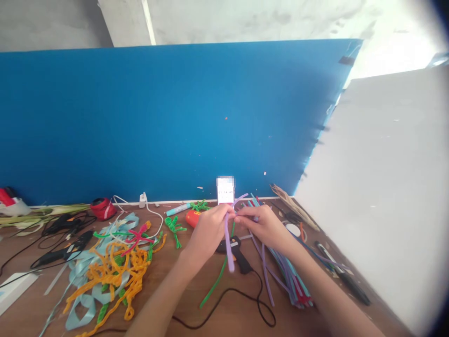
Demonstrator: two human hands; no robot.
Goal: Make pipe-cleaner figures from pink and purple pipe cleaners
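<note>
Both hands meet at the middle of the view, in front of a propped phone (225,187) with a lit screen. A purple pipe cleaner (229,250) is pinched in my left hand (209,227), one end hanging toward me. My right hand (261,223) has thumb and forefinger closed on the same pipe cleaner, close to the left fingertips. Its other end sticks up past the fingers. Below the hands lies a black glue gun (240,257), partly covered by the purple strand. A green pipe cleaner (214,285) lies beside it.
A bundle of purple, blue and red pipe cleaners (298,290) lies at right, near a black marker (352,285). Orange pipe cleaners (115,267) and light blue ribbon (80,313) are heaped at left. Another glue gun (66,250) lies beyond. A blue partition (157,117) stands behind.
</note>
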